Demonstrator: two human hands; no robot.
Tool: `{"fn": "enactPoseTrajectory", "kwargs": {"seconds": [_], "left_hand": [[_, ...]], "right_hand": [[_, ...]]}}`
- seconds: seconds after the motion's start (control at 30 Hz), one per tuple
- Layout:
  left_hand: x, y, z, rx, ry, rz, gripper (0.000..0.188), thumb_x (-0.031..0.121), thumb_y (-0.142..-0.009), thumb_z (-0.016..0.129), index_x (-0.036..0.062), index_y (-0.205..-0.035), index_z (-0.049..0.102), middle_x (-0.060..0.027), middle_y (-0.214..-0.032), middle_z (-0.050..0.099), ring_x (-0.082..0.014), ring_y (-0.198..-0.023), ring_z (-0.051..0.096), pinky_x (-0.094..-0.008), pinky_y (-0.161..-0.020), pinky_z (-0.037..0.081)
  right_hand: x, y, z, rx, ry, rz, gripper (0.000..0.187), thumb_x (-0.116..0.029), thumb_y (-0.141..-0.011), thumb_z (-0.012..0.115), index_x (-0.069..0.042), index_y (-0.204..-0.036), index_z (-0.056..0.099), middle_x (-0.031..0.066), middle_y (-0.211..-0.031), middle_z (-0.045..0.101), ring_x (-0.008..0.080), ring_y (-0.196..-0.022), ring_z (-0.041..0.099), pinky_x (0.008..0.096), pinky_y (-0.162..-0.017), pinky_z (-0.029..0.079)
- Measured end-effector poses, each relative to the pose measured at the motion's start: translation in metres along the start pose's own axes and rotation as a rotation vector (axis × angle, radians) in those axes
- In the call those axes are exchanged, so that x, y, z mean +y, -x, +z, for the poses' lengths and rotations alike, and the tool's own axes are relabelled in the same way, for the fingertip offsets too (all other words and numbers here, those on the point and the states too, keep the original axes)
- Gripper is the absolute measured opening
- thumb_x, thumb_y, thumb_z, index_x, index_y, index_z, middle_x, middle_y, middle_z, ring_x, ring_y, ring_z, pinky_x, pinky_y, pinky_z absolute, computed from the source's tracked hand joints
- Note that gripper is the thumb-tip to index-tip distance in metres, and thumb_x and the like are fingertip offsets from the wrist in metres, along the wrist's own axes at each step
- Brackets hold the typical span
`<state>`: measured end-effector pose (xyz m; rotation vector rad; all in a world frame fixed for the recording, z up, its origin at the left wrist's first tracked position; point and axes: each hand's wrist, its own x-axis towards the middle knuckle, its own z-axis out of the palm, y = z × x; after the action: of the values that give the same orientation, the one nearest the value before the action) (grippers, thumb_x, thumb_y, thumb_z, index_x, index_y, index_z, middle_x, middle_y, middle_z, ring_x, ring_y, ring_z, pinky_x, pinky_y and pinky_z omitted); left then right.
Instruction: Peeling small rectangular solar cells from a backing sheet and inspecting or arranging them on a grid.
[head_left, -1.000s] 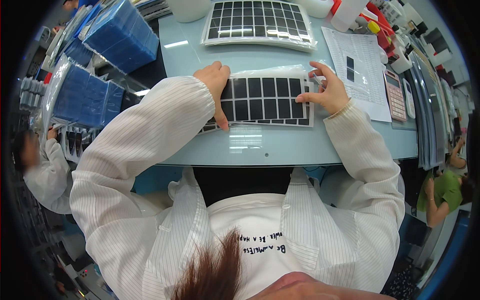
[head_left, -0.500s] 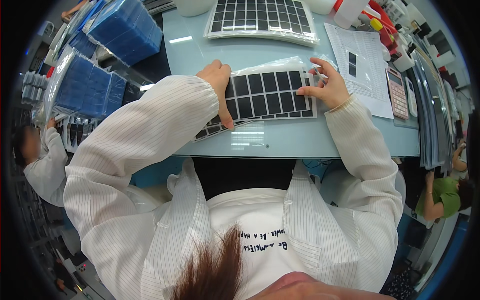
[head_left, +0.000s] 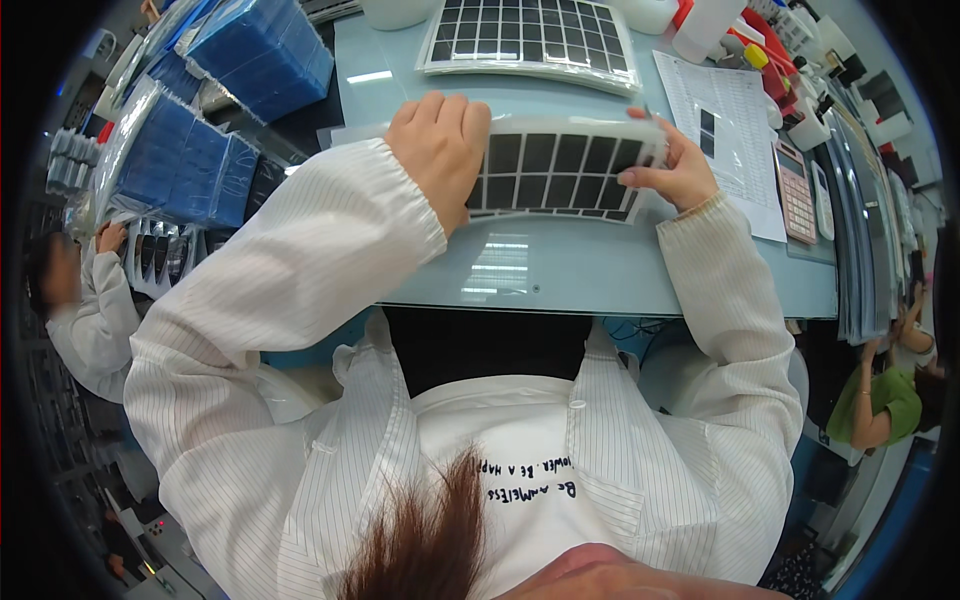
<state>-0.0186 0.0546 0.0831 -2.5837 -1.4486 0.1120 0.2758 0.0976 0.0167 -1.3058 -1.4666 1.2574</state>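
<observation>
Grasping the black-celled sheets [head_left: 537,155] by their right end with the right hand [head_left: 682,170], and covering their left end with the left hand [head_left: 437,148], too hidden to tell whether clenched. Holding them over a pale table [head_left: 620,268] at upper centre, below a similar stack [head_left: 528,38], between blue packs [head_left: 180,172] at upper left and a calculator [head_left: 795,195] at upper right.

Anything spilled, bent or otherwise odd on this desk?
Nothing looks spilled or plainly damaged. The sheets of black rectangles look bowed, their lower edge curving between the left hand and right hand; that is probably from handling, though the wide lens also bends edges.
</observation>
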Motion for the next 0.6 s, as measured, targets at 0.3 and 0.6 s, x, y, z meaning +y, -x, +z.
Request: {"fn": "enactPoseTrajectory", "kwargs": {"seconds": [0.3, 0.6], "left_hand": [[-0.018, 0.037, 0.016, 0.433, 0.218, 0.061, 0.105, 0.02, -0.043, 0.092, 0.0112, -0.136, 0.044, -0.006, -0.092, 0.062, -0.0254, -0.094, 0.06, -0.0404, -0.096, 0.035], [-0.058, 0.066, 0.092, 0.384, 1.5, -0.467, 0.088, -0.004, -0.06, 0.085, 0.0107, -0.137, 0.045, -0.0088, -0.112, 0.062, -0.0238, -0.111, 0.057, -0.0388, -0.1, 0.045]], "right_hand": [[0.007, 0.043, 0.0, 0.025, 0.029, -0.206, 0.042, 0.011, -0.067, 0.078, -0.003, -0.105, 0.065, 0.0073, -0.098, 0.068, 0.0146, -0.092, 0.064, 0.0272, -0.081, 0.055], [0.008, 0.051, 0.015, 0.079, -0.083, -0.033, 0.049, 0.016, -0.065, 0.075, -0.004, -0.109, 0.065, 0.0072, -0.101, 0.067, 0.0153, -0.094, 0.064, 0.0262, -0.084, 0.055]]}}
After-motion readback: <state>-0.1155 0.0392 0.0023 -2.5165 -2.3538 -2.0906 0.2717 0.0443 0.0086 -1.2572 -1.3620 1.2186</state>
